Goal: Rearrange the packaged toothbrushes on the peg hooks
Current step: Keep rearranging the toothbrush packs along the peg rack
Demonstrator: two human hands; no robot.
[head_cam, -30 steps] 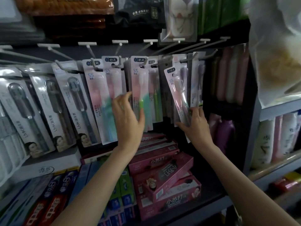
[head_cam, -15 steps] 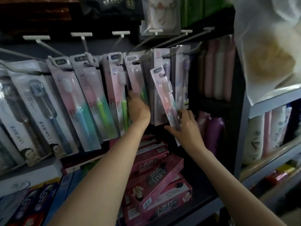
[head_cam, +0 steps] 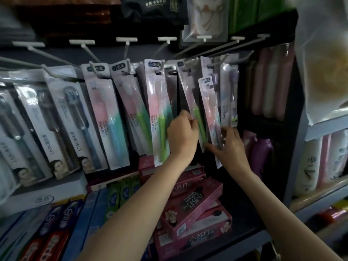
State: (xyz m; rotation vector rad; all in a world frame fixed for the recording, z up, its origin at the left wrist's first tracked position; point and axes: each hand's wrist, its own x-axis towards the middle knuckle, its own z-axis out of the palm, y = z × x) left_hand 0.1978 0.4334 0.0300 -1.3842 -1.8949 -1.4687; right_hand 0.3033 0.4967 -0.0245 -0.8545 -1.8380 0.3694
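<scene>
Left hand pinches edge of hanging green-handled toothbrush pack, holding it aside. Right hand grips lower end of loose pink-handled toothbrush pack, raised just beside it, top below peg hooks, apparently unhooked. Risks: hang hole misses hook tip, since neighbouring packs crowd it; bottom-end grip lets pack swing; nudged neighbours could slip off.

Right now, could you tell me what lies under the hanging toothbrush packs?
Pink toothpaste boxes are stacked on the shelf below the toothbrush packs; both forearms cover part of the stack, so its rest is hidden.
</scene>
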